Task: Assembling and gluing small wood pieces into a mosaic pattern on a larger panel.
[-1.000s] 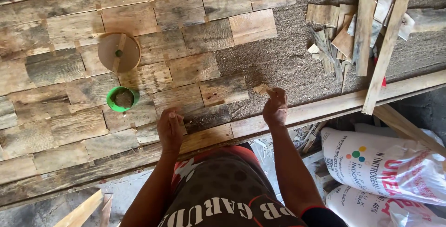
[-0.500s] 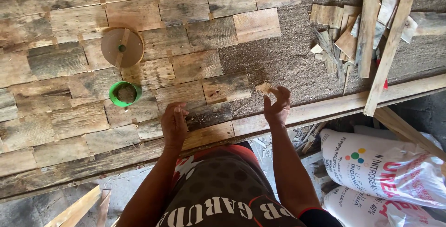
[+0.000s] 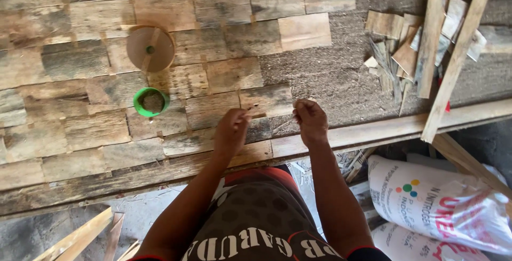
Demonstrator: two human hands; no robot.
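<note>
Wooden tiles (image 3: 234, 74) cover the surface. Left hand (image 3: 230, 131) pinches a small sliver (image 3: 250, 108); the right hand (image 3: 311, 122), at 3 o'clock of it, is closed, contents unclear. A loose pinch could drop the sliver into the sawdust (image 3: 325, 74).

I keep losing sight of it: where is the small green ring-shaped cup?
The small green ring-shaped cup sits on the wooden tile surface, just below the round brown disc and left of the person's left hand.

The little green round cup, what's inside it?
The little green round cup on the wooden planks holds something dark brownish; what it is cannot be told. Its bottom is covered.
</note>
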